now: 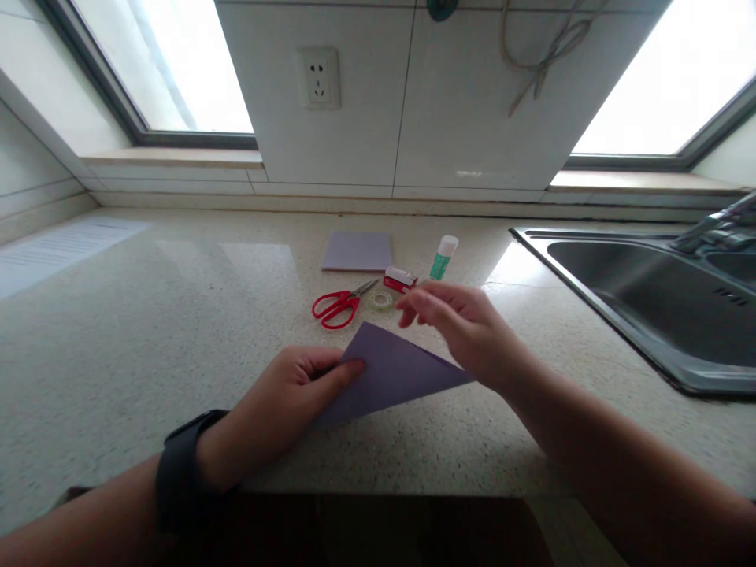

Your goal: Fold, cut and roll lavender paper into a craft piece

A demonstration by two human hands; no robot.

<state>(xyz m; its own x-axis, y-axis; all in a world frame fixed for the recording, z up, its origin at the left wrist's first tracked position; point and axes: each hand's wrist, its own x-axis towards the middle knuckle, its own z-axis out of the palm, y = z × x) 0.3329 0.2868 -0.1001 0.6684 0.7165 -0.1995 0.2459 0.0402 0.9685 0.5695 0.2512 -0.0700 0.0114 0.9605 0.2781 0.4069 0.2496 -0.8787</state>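
A sheet of purple paper (402,366), folded into a triangle, is pinched at its left end by my left hand (295,398), thumb on top. One point of the triangle is turned away from me, and a second layer shows along its right edge. Above that right edge hovers my right hand (466,323), its fingers loosely bent and apart, with nothing visible in them. Beyond the paper lie red-handled scissors (342,303), a small roll of tape (381,300), a little red and white box (400,279) and a green glue stick (442,258) with a white cap.
A stack of purple paper (357,250) lies farther back on the speckled counter (206,331). On the right is a steel sink (596,315) with a faucet (717,224). A printed sheet (64,248) rests at the far left. The counter's front edge runs just below my hands.
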